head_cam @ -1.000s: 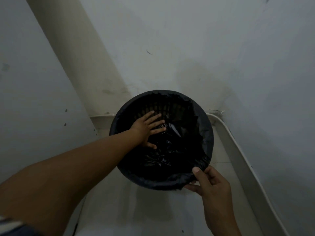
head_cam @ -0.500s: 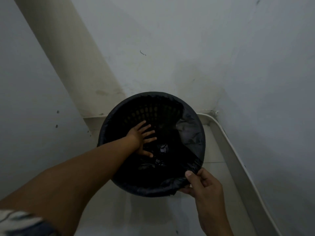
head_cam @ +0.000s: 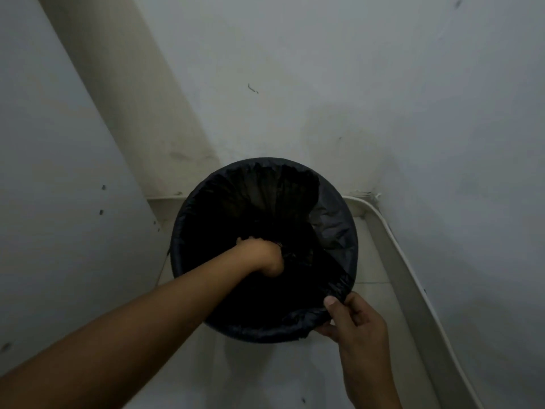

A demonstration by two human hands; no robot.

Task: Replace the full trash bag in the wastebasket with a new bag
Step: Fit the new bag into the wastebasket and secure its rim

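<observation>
The black bag (head_cam: 333, 228) lines the basket (head_cam: 265, 335), which stands on the floor (head_cam: 265, 376) in a wall corner, its edge folded over the rim. The left hand (head_cam: 262, 255) reaches deep inside with its fingers buried in the plastic, so I cannot tell how they lie, while the right hand (head_cam: 354, 323) pinches the bag's edge at the near rim. Pushing down too hard could drag the far edge off the rim, or tear the thin plastic.

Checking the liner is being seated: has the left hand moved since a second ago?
Yes. The left hand went deeper into the basket, away from its rim, pushing the bag down.
</observation>
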